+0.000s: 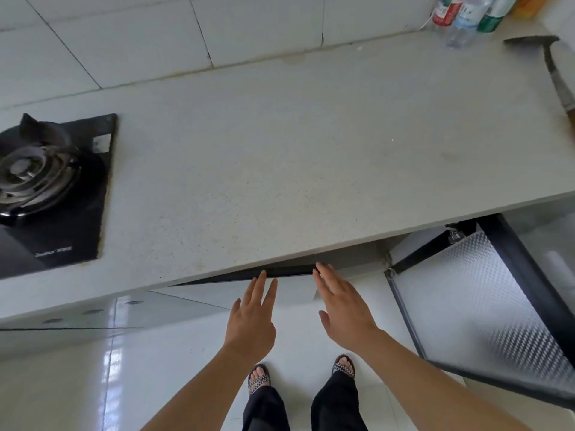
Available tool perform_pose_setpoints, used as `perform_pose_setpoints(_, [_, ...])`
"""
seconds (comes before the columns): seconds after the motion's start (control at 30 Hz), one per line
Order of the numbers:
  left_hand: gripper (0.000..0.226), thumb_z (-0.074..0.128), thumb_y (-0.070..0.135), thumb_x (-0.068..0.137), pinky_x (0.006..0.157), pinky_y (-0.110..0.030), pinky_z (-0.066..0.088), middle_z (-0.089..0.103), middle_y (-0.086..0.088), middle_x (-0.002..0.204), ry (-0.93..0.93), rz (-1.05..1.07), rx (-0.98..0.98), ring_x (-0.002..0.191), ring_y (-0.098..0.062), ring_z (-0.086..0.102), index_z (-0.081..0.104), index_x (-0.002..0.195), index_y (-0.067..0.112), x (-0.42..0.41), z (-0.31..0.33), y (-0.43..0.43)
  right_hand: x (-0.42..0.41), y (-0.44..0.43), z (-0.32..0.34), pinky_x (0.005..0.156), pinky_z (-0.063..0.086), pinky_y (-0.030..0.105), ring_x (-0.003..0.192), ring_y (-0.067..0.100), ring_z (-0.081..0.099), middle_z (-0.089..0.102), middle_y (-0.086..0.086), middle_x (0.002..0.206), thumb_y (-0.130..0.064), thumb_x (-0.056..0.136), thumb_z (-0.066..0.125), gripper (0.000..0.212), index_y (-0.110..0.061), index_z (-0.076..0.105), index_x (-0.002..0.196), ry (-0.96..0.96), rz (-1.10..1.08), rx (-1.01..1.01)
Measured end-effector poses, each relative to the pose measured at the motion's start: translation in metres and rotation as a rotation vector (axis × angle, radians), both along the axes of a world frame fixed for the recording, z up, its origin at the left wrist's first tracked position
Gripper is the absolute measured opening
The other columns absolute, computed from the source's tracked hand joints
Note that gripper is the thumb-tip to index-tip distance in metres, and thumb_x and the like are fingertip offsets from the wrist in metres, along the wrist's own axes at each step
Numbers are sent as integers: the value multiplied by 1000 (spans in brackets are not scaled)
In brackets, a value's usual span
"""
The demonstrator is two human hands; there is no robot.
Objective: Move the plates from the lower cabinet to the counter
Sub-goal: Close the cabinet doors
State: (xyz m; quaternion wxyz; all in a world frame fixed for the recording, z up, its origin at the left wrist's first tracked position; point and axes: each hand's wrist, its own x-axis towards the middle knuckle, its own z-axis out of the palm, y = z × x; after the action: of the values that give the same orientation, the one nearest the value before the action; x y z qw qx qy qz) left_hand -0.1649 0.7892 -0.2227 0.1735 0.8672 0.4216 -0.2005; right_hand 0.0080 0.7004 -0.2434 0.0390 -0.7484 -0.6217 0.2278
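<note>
Head view: we count two hands, both empty, fingers straight. Left hand point(250, 318) and right hand point(343, 309) side by side, apart, fingertips at dark door edge point(286, 271) just under tabletop point(280, 166) lip; contact unclear. One ribbed-glass door point(476, 306) open right of right hand. Plates: we cannot see them, cabinet interior hidden below tabletop. One gas burner point(46, 188) far left of left hand. Three bottles point(466, 17) and one cleaver point(557, 73) far beyond right hand. Two sandalled feet point(258, 376) beneath hands.
</note>
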Motion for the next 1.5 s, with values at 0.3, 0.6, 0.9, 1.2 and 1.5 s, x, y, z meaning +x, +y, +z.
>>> perform_pose_setpoints(0.3, [81,45,36,92,117,-44,13,-20,-2,156,81,9,-14,145,-22,-12,-14,146,24,29,14,-5,56,-33,16,116,10,26,146,16,-2,-7,1,158,-25,96,43,69,-12,0,149,32,-62,-20])
perform_pose_setpoints(0.6, [77,43,37,94,117,-41,17,-12,-1,157,-30,-266,-55,146,-21,-6,-11,147,23,80,35,-11,69,-68,52,111,27,26,144,13,14,7,-3,158,-28,97,43,62,-19,10,149,126,-413,-61])
perform_pose_setpoints(0.9, [69,41,32,94,117,-37,19,5,-2,158,-173,-720,-39,145,-19,5,0,148,19,203,56,-28,101,-158,92,111,27,28,140,16,27,22,-1,154,-31,96,46,60,-18,19,147,99,-894,-6])
perform_pose_setpoints(1.2, [66,46,35,93,114,-38,28,14,0,157,-235,-1018,-73,144,-20,16,10,148,22,286,67,-132,146,-272,103,109,29,30,135,21,34,30,3,150,-25,94,48,54,-14,29,144,69,-1257,38])
perform_pose_setpoints(1.5, [63,48,29,92,112,-45,30,18,-2,156,-131,-928,-84,143,-23,17,17,146,20,365,43,-227,213,-349,66,101,39,32,122,23,46,45,8,138,-27,96,46,44,-10,38,136,213,-1206,-11])
